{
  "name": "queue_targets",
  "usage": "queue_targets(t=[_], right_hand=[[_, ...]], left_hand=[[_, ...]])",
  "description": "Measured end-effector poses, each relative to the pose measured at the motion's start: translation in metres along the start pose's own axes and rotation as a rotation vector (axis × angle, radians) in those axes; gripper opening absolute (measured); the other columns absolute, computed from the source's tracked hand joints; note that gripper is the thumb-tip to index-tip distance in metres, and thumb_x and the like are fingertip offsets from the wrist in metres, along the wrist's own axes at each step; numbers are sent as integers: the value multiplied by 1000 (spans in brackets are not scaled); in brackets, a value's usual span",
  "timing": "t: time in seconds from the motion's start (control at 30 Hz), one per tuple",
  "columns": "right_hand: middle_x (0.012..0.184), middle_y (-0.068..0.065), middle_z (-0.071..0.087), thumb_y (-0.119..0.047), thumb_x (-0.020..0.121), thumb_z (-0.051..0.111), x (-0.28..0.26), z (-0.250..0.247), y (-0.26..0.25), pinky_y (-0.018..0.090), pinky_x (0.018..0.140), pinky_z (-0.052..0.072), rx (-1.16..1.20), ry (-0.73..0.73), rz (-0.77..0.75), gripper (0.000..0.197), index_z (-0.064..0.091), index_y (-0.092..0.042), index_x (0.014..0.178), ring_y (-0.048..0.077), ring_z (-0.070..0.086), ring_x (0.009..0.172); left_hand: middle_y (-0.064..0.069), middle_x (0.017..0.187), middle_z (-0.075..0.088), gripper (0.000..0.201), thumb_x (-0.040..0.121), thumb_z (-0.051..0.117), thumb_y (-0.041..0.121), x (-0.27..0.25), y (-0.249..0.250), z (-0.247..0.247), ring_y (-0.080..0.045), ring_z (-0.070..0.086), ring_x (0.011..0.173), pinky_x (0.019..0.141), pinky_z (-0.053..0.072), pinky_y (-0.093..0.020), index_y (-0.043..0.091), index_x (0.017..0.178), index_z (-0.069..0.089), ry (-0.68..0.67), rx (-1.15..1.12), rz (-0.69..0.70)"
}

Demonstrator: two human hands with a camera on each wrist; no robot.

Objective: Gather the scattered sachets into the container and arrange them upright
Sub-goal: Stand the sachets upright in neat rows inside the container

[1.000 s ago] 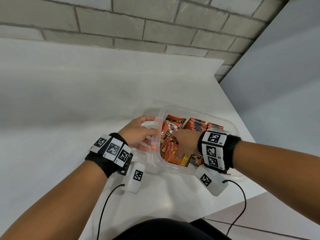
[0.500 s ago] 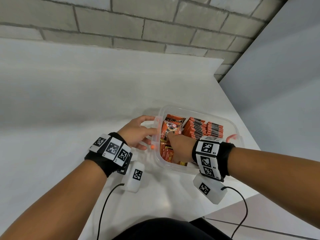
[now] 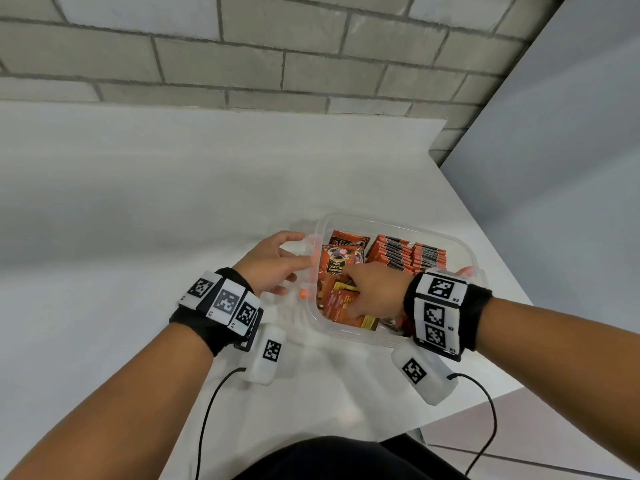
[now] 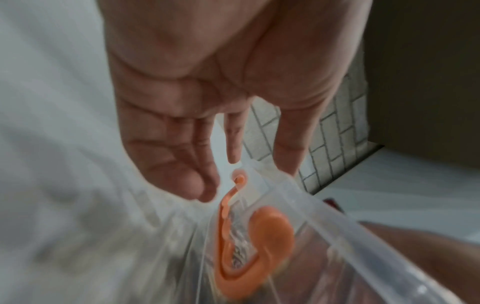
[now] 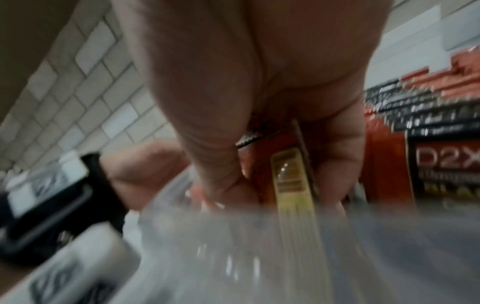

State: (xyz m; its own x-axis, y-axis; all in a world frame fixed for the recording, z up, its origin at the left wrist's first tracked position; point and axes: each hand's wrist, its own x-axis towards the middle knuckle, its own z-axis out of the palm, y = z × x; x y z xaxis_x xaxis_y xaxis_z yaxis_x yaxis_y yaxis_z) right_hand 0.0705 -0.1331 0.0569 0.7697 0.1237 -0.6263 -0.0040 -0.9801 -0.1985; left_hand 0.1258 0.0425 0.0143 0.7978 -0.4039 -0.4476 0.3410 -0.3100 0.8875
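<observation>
1. Your right hand (image 3: 372, 292) has dropped back onto the loose sachets (image 3: 341, 297) at the tub's (image 3: 460, 247) near-left; it's pinching one, so sorting's not done.
2. Left hand (image 3: 273, 263) still steadies the tub's left rim, fingers loosely spread.
3. Far-side sachets (image 3: 407, 254) already stand in tidy upright rows; near ones lie jumbled.

Container (image 3: 464, 252) packed at far right with upright sachets (image 3: 407, 252); loose ones heaped at near left, right hand (image 3: 372, 292) filling that gap. Left hand (image 3: 268, 268) blocks left wall. Table (image 3: 138, 220) open left and behind; brick wall (image 3: 242, 46) bounds rear.
</observation>
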Motion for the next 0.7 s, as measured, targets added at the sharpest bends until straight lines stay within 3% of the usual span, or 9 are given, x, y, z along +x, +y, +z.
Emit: queue_targets(t=[0.07, 0.13, 0.23, 0.33, 0.43, 0.5, 0.57, 0.63, 0.7], right_hand=[[94, -3, 60, -25, 80, 71, -16, -20, 10, 22, 61, 45, 168, 141, -15, 37, 50, -17, 109, 13, 57, 80], [89, -7, 63, -20, 78, 73, -38, -43, 22, 19, 62, 45, 390, 296, -38, 32, 54, -19, 104, 9, 59, 76], [93, 1, 72, -8, 77, 73, -66, -64, 42, 23, 73, 53, 713, 440, -119, 30, 62, -15, 104, 13, 68, 81], [97, 5, 73, 1, 77, 71, -80, -65, 54, 30, 80, 56, 848, 390, -203, 32, 62, -12, 105, 19, 70, 87], [96, 3, 73, 6, 78, 68, -82, -57, 61, 26, 76, 56, 900, 317, -257, 33, 62, -12, 105, 17, 70, 86], [87, -2, 74, 8, 79, 67, -81, -51, 66, 21, 69, 54, 922, 312, -273, 33, 63, -15, 102, 12, 70, 80], [88, 0, 73, 4, 78, 69, -78, -42, 72, 24, 72, 54, 934, 336, -261, 30, 64, -15, 100, 14, 70, 81], [88, 1, 73, -7, 73, 72, -75, -35, 79, 27, 75, 54, 935, 368, -244, 28, 64, -16, 98, 16, 69, 82], [91, 2, 71, -17, 69, 73, -71, -30, 87, 29, 78, 54, 906, 379, -212, 33, 61, -18, 99, 18, 68, 84]], left_hand=[[1, 114, 57, 52, 84, 66, 43, -10, 8, -3, -14, 59, 99, 70, 49, -28, 35, 131, 47, 98, 54, 89], [7, 111, 57, 52, 80, 65, 48, -24, 23, -6, -11, 57, 103, 73, 49, -29, 37, 129, 49, 160, -7, 220], [5, 111, 61, 50, 77, 65, 53, -43, 51, 5, -12, 59, 106, 74, 53, -31, 38, 123, 52, 51, -208, 334], [3, 117, 61, 60, 72, 64, 50, -38, 68, 36, -17, 60, 109, 80, 56, -41, 35, 128, 49, -167, -288, 270], [0, 109, 68, 84, 53, 85, 52, -25, 72, 72, -27, 66, 102, 85, 52, -57, 28, 127, 55, -391, -386, 131], [-6, 104, 71, 59, 56, 86, 43, -20, 70, 92, -29, 68, 96, 82, 52, -58, 25, 109, 68, -516, -468, 96], [-10, 105, 70, 37, 73, 70, 30, -17, 67, 108, -32, 67, 95, 79, 53, -59, 20, 109, 66, -550, -574, 36], [-15, 107, 68, 38, 78, 57, 25, -14, 63, 119, -37, 66, 95, 76, 55, -55, 16, 115, 59, -579, -609, 7], [-16, 99, 69, 38, 78, 52, 23, -12, 60, 127, -37, 68, 86, 69, 58, -45, 13, 115, 57, -596, -600, 3]])
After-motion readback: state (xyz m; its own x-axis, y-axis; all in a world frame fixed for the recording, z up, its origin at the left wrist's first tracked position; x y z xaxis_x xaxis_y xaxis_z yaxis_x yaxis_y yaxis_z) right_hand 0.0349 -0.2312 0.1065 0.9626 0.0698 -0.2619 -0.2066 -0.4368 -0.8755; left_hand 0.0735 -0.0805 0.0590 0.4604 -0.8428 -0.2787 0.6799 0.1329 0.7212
